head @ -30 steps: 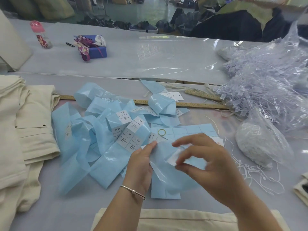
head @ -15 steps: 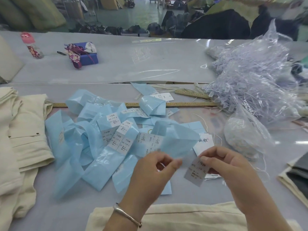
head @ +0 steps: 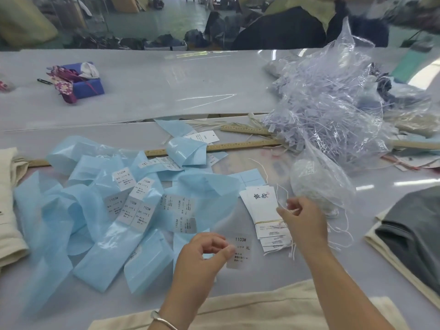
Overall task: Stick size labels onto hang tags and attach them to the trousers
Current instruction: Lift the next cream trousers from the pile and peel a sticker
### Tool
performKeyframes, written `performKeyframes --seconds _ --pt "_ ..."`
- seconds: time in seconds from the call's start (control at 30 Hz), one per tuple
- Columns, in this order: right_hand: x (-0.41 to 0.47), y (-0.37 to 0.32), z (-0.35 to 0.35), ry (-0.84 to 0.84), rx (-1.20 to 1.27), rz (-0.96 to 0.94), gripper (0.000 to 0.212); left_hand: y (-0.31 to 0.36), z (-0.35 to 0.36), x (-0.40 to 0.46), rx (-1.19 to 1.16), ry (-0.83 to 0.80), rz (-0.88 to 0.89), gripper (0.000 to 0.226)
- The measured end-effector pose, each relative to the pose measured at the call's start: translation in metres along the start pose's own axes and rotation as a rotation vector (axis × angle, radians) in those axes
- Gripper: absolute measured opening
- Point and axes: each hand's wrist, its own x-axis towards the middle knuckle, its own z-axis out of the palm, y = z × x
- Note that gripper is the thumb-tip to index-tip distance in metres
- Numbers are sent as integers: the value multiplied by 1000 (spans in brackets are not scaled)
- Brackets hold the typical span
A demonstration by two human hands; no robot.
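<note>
Cream trousers point(head: 250, 308) lie at the table's point(head: 166, 96) near edge, blue backing strips point(head: 95, 210) left of centre, banded hang tags point(head: 264, 217) under the right hand point(head: 302, 220) pinching string, left hand point(head: 207, 253) pinching an XL size label point(head: 241, 248).

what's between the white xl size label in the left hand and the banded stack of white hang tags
Nothing: the head view shows only bare grey table between the white XL size label in the left hand and the banded stack of white hang tags.

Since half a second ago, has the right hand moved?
Yes. The right hand passed the peeled label to the left hand and reached toward the tag stack.
</note>
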Motion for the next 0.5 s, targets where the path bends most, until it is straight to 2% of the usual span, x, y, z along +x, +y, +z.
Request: performKeyframes --seconds 0.2,0.37,0.5 --pt "42 -11 52 -103 -567 -133 73 -5 7 7 -135 -8 -112 9" --pt "59 -22 59 -151 -646 -102 76 -6 5 5 -133 -14 -123 15" --pt "59 -24 61 -112 -573 -58 77 -4 -1 5 -138 -11 -114 15"
